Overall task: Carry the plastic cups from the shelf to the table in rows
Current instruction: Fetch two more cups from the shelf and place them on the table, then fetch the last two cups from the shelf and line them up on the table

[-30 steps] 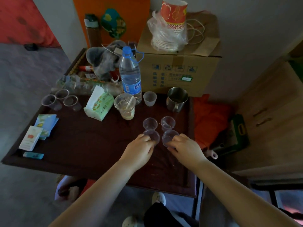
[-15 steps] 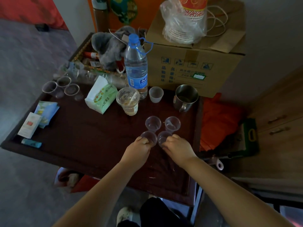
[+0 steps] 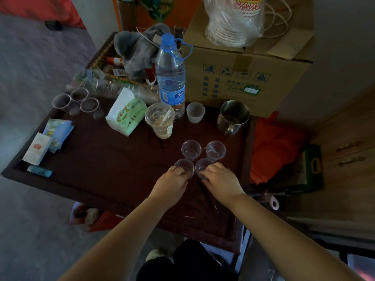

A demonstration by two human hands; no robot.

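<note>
Four small clear plastic cups stand in a two-by-two block on the dark red table (image 3: 113, 171). The far pair, one cup (image 3: 191, 149) and another (image 3: 216, 150), stands free. My left hand (image 3: 172, 183) grips the near left cup (image 3: 183, 165), which rests on the table. My right hand (image 3: 220, 179) grips the near right cup (image 3: 203, 166) in the same way. Three more clear cups (image 3: 76, 101) stand at the table's far left edge.
Behind the block stand a used drink cup (image 3: 160, 120), a water bottle (image 3: 170, 76), a frosted small cup (image 3: 195, 112) and a steel mug (image 3: 233, 117). A tissue pack (image 3: 126, 112), a cardboard box (image 3: 245, 74) and packets (image 3: 46, 142) crowd the back and left.
Both hands have slid the near two cups a little forward, close behind the far pair. The camera has tipped and moved nearer to the table.
</note>
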